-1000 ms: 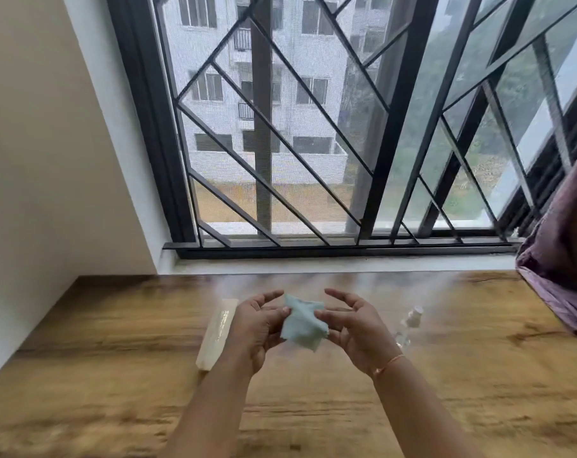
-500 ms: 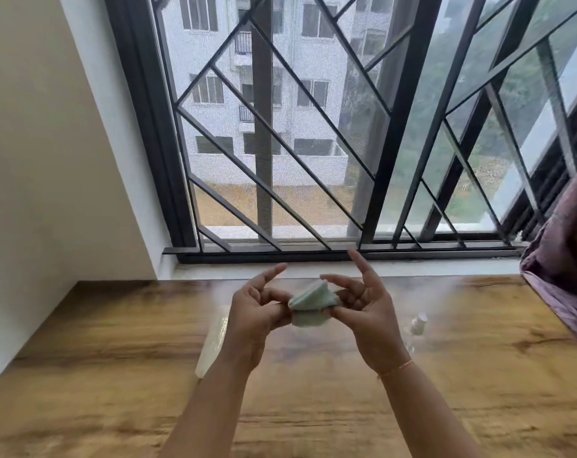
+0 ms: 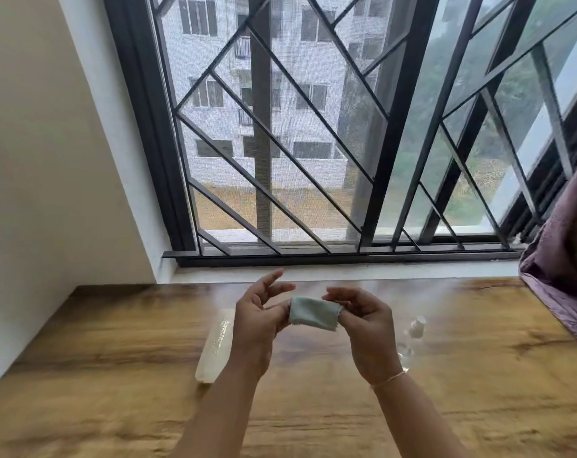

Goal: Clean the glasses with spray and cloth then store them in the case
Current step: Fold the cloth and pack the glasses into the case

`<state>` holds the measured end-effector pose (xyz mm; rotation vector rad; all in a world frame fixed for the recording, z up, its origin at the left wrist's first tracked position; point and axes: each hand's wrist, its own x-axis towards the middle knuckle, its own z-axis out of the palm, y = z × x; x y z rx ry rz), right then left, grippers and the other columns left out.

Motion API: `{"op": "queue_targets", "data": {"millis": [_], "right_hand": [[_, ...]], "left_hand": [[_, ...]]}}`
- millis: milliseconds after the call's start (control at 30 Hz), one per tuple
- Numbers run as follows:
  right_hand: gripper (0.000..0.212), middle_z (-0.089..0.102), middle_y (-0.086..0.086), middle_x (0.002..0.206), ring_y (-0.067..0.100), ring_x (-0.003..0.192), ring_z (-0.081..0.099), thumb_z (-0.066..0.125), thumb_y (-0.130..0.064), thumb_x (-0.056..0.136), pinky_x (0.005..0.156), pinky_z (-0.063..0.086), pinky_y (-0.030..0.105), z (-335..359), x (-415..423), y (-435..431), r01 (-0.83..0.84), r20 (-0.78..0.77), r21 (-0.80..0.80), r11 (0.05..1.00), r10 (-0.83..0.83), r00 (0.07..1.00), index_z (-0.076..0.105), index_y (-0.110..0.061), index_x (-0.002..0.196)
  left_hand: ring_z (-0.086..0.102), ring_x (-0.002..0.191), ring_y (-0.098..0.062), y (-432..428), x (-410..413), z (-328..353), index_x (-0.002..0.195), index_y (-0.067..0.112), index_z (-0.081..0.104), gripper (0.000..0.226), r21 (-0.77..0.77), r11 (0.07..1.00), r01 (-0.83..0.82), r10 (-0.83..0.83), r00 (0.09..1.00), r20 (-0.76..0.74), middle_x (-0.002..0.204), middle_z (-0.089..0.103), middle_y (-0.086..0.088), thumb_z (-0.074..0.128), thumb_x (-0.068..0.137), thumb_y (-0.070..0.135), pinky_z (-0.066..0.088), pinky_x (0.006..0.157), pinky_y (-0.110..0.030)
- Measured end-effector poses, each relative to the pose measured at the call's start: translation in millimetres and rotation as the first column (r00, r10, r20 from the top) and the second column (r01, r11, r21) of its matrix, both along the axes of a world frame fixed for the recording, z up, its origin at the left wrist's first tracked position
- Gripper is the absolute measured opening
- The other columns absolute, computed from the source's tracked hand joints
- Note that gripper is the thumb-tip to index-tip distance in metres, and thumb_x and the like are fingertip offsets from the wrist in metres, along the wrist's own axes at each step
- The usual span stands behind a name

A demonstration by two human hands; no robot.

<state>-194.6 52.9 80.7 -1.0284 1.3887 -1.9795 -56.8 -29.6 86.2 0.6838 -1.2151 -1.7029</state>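
Head view shows the left hand (image 3: 259, 320) and right hand (image 3: 366, 325) each pinching one end of a small pale green cloth (image 3: 314, 313), held above the brown wooden surface (image 3: 115, 375). Left of the cloth lies a long see-through case (image 3: 216, 347). Right of it stands a small clear spray bottle (image 3: 412, 338).

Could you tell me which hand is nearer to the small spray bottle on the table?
Right. The right hand holds the cloth just left of the spray bottle; the left hand is farther left, beside the case.
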Motion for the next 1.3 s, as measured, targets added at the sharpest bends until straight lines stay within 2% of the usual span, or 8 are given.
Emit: {"op": "queue_targets", "data": {"millis": [200, 333, 533, 600, 700, 833, 1133, 1300], "right_hand": [[0.031, 0.07, 0.013, 0.076, 0.025, 0.071, 0.067, 0.05, 0.014, 0.084, 0.06, 0.058, 0.035, -8.6, 4.0, 1.1, -0.14, 0.227, 0.154, 0.978, 0.102, 0.968, 0.073, -0.005, 0.079], [0.022, 0.066, 0.024, 0.083, 0.031, 0.074, 0.068, 0.044, 0.014, 0.086, 0.063, 0.06, 0.039, -19.2, 6.8, 0.1, -0.286, 0.483, 0.224, 0.932, 0.149, 0.863, 0.065, 0.009, 0.09], [0.017, 0.062, 0.024, 0.085, 0.032, 0.07, 0.066, 0.051, -0.009, 0.091, 0.061, 0.059, 0.038, -52.0, 5.1, -0.5, -0.318, 0.622, 0.354, 0.879, 0.033, 0.782, 0.06, 0.006, 0.094], [0.006, 0.063, 0.02, 0.078, 0.028, 0.065, 0.065, 0.06, -0.003, 0.086, 0.056, 0.059, 0.034, -65.7, 4.4, 0.1, -0.293, 0.569, 0.416, 0.861, 0.005, 0.822, 0.059, 0.002, 0.09], [0.021, 0.06, 0.019, 0.077, 0.03, 0.065, 0.062, 0.059, 0.019, 0.077, 0.051, 0.057, 0.031, -85.0, 4.0, 0.7, -0.221, 0.418, 0.568, 0.793, -0.046, 0.907, 0.058, 0.003, 0.09], [0.029, 0.062, 0.02, 0.081, 0.029, 0.076, 0.059, 0.068, 0.019, 0.064, 0.076, 0.053, 0.047, -101.1, 4.5, 5.2, -0.055, 0.085, 0.748, 0.661, -0.014, 0.996, 0.063, -0.005, 0.081], [0.021, 0.065, 0.0, 0.064, 0.013, 0.063, 0.061, 0.066, -0.003, 0.059, 0.061, 0.048, 0.02, -103.3, 6.1, 4.8, 0.2, -0.324, 0.801, 0.564, 0.127, 0.937, 0.067, -0.016, 0.075], [0.019, 0.063, -0.003, 0.064, 0.01, 0.062, 0.059, 0.067, -0.008, 0.06, 0.059, 0.046, 0.018, -108.1, 3.6, 5.2, 0.227, -0.375, 0.809, 0.542, 0.179, 0.909, 0.059, -0.024, 0.067]], "left_hand": [[0.065, 0.086, -0.024, -1.3, 1.0, -12.4, 0.118, 0.014, 0.056, 0.046, 0.059, 0.998, -0.031, 0.026, 0.996, 0.081, 0.101, 0.065, -0.014, 0.056, 0.08, -0.013, 0.057, 0.067, -0.032], [0.065, 0.079, -0.021, -2.8, 1.9, -32.7, 0.109, 0.013, 0.06, 0.039, 0.126, 0.989, -0.083, 0.064, 0.987, 0.147, 0.091, 0.065, -0.012, 0.054, 0.081, -0.013, 0.056, 0.062, -0.027], [0.063, 0.079, -0.023, -3.0, 2.6, -72.5, 0.106, 0.011, 0.058, 0.029, 0.275, 0.956, -0.107, 0.035, 0.967, 0.253, 0.09, 0.065, -0.013, 0.046, 0.088, -0.009, 0.054, 0.06, -0.03], [0.063, 0.074, -0.021, -1.7, 2.3, -86.0, 0.104, 0.009, 0.058, 0.027, 0.312, 0.948, -0.059, -0.032, 0.959, 0.281, 0.082, 0.063, -0.009, 0.051, 0.086, -0.009, 0.056, 0.058, -0.028], [0.06, 0.065, -0.018, 1.2, 2.5, -104.0, 0.104, 0.001, 0.059, 0.041, 0.314, 0.949, -0.022, -0.105, 0.919, 0.38, 0.068, 0.056, -0.005, 0.057, 0.071, -0.023, 0.055, 0.057, -0.028], [0.061, 0.067, -0.022, 6.3, 3.0, -117.9, 0.1, -0.001, 0.065, 0.044, 0.21, 0.975, -0.067, -0.06, 0.835, 0.547, 0.067, 0.063, -0.006, 0.059, 0.062, -0.024, 0.054, 0.068, -0.033], [0.064, 0.068, -0.004, 13.2, 3.3, -114.6, 0.09, 0.019, 0.068, 0.035, -0.005, 1.0, -0.024, 0.019, 0.65, 0.76, 0.074, 0.068, 0.007, 0.07, 0.061, 0.0, 0.044, 0.06, -0.003], [0.066, 0.075, -0.008, 18.4, 5.3, -116.7, 0.09, 0.018, 0.069, 0.03, -0.101, 0.994, -0.046, 0.107, 0.626, 0.773, 0.076, 0.07, 0.004, 0.067, 0.065, 0.002, 0.049, 0.073, -0.016]]}}
